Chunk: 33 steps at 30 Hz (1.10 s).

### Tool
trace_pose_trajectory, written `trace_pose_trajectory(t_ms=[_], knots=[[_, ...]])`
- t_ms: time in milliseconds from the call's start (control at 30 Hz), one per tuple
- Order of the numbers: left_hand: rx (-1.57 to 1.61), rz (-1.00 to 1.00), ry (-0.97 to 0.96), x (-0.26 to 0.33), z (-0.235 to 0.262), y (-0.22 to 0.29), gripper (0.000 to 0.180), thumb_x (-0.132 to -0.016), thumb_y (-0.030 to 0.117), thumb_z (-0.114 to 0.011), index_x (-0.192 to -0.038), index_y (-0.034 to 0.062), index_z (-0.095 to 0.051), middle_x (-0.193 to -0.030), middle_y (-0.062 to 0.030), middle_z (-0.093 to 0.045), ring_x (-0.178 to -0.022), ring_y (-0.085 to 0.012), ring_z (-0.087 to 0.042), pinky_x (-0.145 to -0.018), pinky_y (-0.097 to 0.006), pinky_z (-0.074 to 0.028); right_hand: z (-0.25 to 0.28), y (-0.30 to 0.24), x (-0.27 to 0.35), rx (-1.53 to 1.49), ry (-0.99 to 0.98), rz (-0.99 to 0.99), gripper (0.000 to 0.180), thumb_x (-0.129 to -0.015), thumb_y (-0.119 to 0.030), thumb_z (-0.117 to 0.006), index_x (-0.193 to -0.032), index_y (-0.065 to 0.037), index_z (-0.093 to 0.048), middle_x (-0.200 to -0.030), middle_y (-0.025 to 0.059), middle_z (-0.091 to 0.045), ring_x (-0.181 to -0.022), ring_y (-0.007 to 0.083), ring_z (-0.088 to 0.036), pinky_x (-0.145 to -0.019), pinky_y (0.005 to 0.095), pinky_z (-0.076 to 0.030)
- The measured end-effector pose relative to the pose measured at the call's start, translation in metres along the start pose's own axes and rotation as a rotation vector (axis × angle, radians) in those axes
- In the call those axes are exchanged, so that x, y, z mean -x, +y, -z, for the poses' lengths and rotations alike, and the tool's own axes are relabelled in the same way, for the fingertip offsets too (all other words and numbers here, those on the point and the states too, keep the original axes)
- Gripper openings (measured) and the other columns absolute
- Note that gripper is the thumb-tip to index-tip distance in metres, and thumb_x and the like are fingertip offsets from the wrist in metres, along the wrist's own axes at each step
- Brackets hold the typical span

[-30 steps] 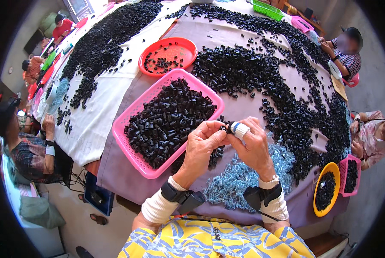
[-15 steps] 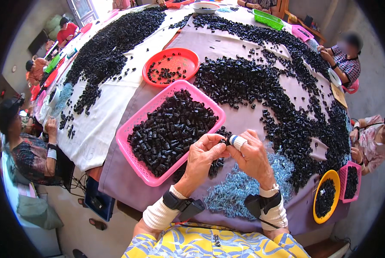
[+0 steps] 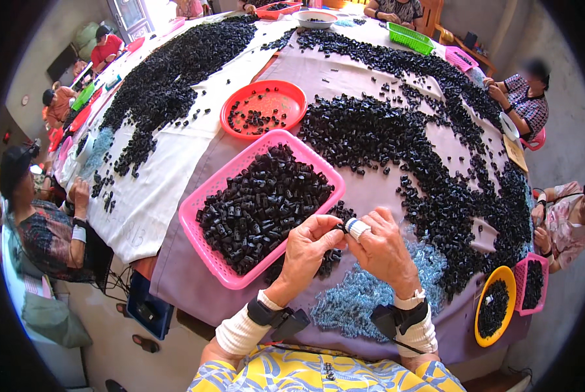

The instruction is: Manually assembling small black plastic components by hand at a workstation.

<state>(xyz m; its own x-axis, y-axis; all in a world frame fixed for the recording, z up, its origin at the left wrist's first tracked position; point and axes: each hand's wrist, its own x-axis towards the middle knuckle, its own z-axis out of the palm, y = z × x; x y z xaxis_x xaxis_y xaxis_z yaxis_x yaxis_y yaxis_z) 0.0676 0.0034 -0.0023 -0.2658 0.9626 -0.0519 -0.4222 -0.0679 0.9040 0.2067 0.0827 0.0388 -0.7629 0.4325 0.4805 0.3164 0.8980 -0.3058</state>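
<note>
Both hands meet above the near side of the table, just right of a pink basket (image 3: pixel 209 266) heaped with small black plastic pieces (image 3: pixel 256 212). My left hand (image 3: pixel 307 253) pinches a small black plastic piece (image 3: pixel 341 227) between thumb and fingertips. The fingers of my right hand (image 3: pixel 385 253) close on the same piece from the other side; they cover most of it. A white band with blue stripes (image 3: pixel 356 228) wraps one right finger. Below my right hand spreads a pile of small bluish coils that look like springs (image 3: pixel 351 302).
A red tray (image 3: pixel 286 104) with a few black pieces lies beyond the basket. Large heaps of black pieces (image 3: pixel 377 130) cover the table's middle and right. A yellow bowl (image 3: pixel 479 323) and a smaller pink basket (image 3: pixel 522 304) sit at the right edge. Other people sit around the table.
The whole view has shifted slightly, so the table appears a little lower. Both hands keep their pinch on the small black piece, with only slight finger movement.
</note>
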Motion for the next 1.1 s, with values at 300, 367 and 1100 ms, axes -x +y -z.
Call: trace_pose_trajectory(t_ms=[300,367,1100], knots=[[0.126,0.065,0.005,-0.003,0.003,0.007,0.020,-0.088,0.007,-0.061,-0.107,0.0009,-0.057,-0.093,-0.0097,-0.066,-0.080,-0.0158,-0.065,-0.076,-0.030,-0.055,0.004,0.010,-0.001,-0.214,0.170,-0.080,0.009,-0.072,-0.006,-0.065,-0.076,-0.001,-0.058,-0.065,0.0096,-0.054,-0.062,0.0282,-0.054,-0.072,0.0390,-0.042],[0.137,0.053,0.001,-0.005,0.002,0.009,0.019,-0.089,0.006,-0.059,-0.107,-0.0003,-0.058,-0.094,-0.0105,-0.066,-0.081,-0.0162,-0.065,-0.076,-0.031,-0.055,0.004,0.013,-0.004,-0.204,0.186,-0.084,0.010,-0.073,-0.005,-0.064,-0.079,0.000,-0.059,-0.065,0.0101,-0.055,-0.062,0.0286,-0.055,-0.070,0.0387,-0.042],[-0.004,-0.039,0.020,-0.005,0.000,0.010,0.025,-0.087,0.006,-0.061,-0.110,-0.0029,-0.061,-0.086,-0.0049,-0.067,-0.073,-0.0072,-0.061,-0.068,-0.020,-0.051,-0.005,0.006,-0.013,-0.086,0.199,-0.019,0.010,-0.076,-0.009,-0.067,-0.082,-0.003,-0.061,-0.067,0.0082,-0.058,-0.063,0.0261,-0.057,-0.073,0.0375,-0.042]])
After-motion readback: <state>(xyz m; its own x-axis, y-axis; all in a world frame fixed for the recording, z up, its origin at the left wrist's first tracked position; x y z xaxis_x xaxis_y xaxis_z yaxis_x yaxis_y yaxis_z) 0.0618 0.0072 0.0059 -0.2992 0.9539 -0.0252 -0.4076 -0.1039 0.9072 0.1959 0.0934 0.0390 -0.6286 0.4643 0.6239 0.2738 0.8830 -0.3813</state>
